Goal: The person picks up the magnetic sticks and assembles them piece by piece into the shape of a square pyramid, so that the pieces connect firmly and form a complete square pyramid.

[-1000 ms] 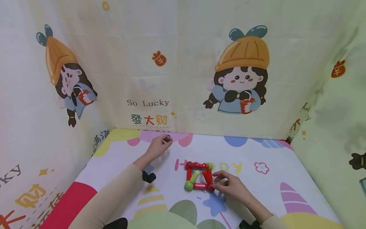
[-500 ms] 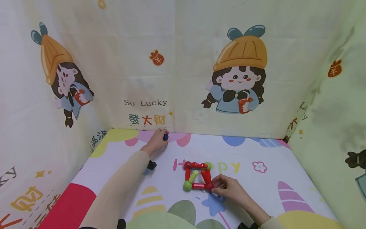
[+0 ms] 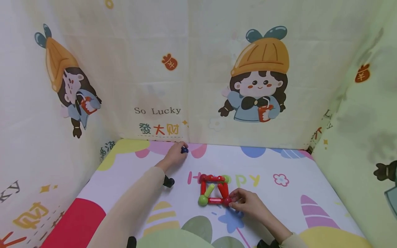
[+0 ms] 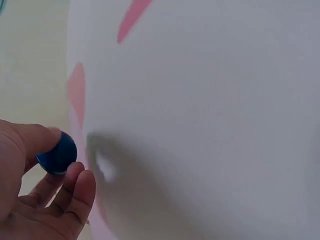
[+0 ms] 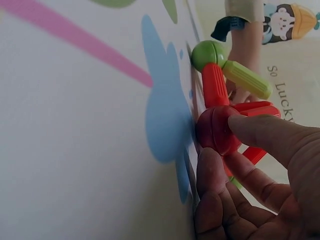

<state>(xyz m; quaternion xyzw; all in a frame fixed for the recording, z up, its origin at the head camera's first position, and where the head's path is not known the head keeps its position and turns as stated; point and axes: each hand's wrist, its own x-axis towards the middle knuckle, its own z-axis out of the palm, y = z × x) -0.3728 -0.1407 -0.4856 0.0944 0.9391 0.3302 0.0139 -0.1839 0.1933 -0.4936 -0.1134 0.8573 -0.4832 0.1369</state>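
Observation:
Near the back edge of the table, my left hand pinches a dark blue ball between thumb and fingers. A square of red rods and balls lies mid-table. At its near right corner is a dark red ball, which my right hand grips with thumb and fingertips. A green ball forms the near left corner, with a light green rod sticking up from it. Another red rod slants up from the dark red ball. The far corners carry a red ball and a green ball.
A printed cloth with coloured shapes covers the table. Cream curtains with cartoon figures hang behind and at both sides. A black strap sits on the left wrist.
My left hand first turned over at the back edge, bringing the blue ball into sight, then shifted slightly right with it. My right hand closed in on the dark red ball.

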